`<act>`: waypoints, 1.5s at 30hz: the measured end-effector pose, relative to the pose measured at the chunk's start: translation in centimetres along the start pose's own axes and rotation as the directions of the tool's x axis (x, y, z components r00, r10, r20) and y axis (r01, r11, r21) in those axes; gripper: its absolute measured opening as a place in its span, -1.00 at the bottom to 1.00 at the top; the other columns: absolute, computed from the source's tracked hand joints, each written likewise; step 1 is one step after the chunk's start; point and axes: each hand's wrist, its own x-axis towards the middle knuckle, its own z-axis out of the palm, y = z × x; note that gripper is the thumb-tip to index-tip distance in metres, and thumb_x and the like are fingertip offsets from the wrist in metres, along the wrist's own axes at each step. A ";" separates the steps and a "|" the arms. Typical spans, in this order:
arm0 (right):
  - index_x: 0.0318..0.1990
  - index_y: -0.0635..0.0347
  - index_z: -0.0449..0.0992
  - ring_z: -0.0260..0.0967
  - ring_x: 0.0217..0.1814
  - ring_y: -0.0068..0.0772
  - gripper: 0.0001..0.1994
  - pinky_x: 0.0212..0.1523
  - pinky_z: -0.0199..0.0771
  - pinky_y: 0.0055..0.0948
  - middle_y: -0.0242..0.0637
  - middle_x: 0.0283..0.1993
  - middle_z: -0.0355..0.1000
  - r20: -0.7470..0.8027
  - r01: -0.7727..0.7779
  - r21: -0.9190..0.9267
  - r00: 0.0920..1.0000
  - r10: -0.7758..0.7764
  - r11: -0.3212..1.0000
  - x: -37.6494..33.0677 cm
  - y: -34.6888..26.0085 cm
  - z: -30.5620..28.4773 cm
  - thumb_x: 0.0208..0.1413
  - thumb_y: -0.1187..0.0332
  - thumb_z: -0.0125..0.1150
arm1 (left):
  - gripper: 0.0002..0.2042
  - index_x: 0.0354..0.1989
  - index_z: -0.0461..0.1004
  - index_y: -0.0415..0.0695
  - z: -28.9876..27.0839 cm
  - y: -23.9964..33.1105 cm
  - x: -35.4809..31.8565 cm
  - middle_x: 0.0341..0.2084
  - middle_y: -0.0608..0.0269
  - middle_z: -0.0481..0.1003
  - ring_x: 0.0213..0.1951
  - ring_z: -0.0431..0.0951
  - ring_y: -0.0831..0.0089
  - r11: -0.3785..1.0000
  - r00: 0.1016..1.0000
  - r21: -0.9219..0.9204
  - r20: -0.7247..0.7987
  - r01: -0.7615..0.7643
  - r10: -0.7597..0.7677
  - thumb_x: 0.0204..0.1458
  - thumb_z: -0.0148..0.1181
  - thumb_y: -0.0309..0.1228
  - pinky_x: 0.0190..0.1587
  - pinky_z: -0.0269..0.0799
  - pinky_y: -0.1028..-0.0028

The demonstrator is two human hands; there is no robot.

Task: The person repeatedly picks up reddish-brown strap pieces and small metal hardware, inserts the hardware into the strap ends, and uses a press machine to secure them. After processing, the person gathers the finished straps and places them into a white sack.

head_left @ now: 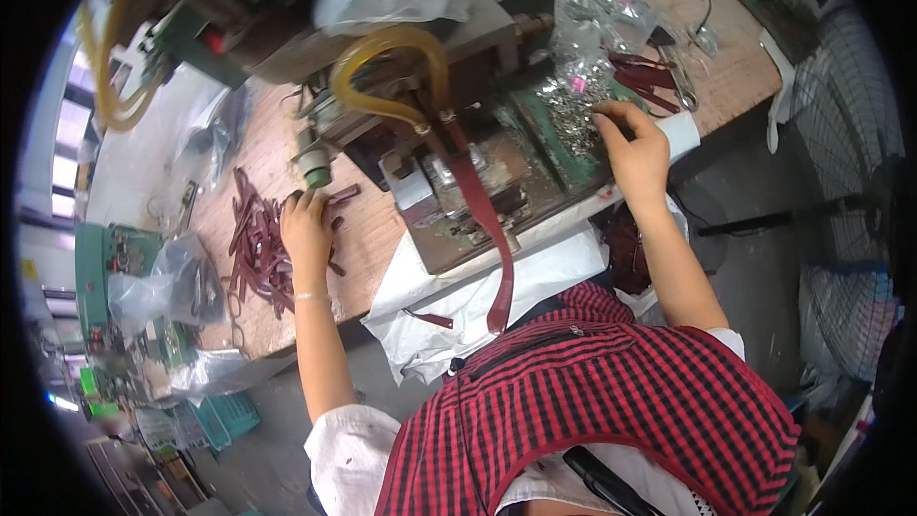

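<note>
Here the left hand [306,227] rests on a heap of dark maroon leather strips [256,248] lying on the wooden bench [368,244], its fingers curled down onto the top strips — whether they actually pinch one cannot be told. The right hand [635,148] reaches to the far side of the machine, fingers bent and pinching into a pile of small silvery metal fittings [571,110] spilled from a clear plastic bag [597,14]. Between the two hands stands a worn green metal press machine [458,158] with a yellowish hose [382,62] looped above it — a long maroon leather strap [485,220] hangs from it down over a white cloth [535,277] at the bench edge.
</note>
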 end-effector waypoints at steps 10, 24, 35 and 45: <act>-0.03 0.34 0.64 0.56 -0.03 -0.48 -0.78 0.06 0.51 -0.47 -0.24 -0.03 0.63 0.275 0.388 0.178 0.862 -0.425 0.904 -0.6 -9.0 1.4 0.17 0.55 0.26 | -0.61 0.31 0.42 -0.19 -1.2 2.7 0.7 -0.36 0.37 0.55 -0.41 0.41 0.71 0.178 0.740 -0.977 -0.036 0.114 -0.672 0.31 0.15 -0.53 -0.37 0.31 0.68; 0.13 0.37 0.43 0.49 -0.18 -0.62 -0.62 -0.10 0.45 -0.61 -0.29 -0.21 0.61 0.481 -0.250 0.515 0.876 -0.035 0.820 -2.8 -13.7 5.4 0.15 0.55 0.28 | -0.88 -0.17 0.56 -0.27 -12.5 14.0 0.8 -0.38 0.19 0.60 -0.51 0.48 0.63 0.351 0.669 -0.931 -0.326 -0.102 -0.668 0.32 0.19 -0.45 -0.53 0.36 0.67; 0.04 0.21 0.61 0.36 0.36 0.05 -0.68 0.36 0.33 -0.13 0.05 0.22 0.47 0.379 0.440 -0.278 0.867 -0.324 0.854 1.1 -6.7 2.3 0.12 0.40 0.29 | -0.78 -0.27 0.66 -0.17 -13.3 21.5 2.8 -0.29 0.07 0.68 -0.48 0.63 0.37 0.799 0.768 -0.289 -0.564 -0.528 0.304 -0.13 0.51 -0.59 -0.46 0.49 0.51; -0.29 0.13 0.67 0.43 0.20 -0.02 -0.84 0.14 0.48 -0.10 -0.15 -0.01 0.56 0.135 0.427 -0.485 0.899 -0.417 0.763 2.9 0.6 1.4 -0.07 0.36 0.44 | -0.80 -0.32 0.61 -0.13 -12.5 21.7 3.0 -0.28 0.15 0.66 -0.62 0.45 0.55 0.768 0.675 -0.240 -0.669 -0.594 0.313 -0.15 0.47 -0.52 -0.63 0.22 0.55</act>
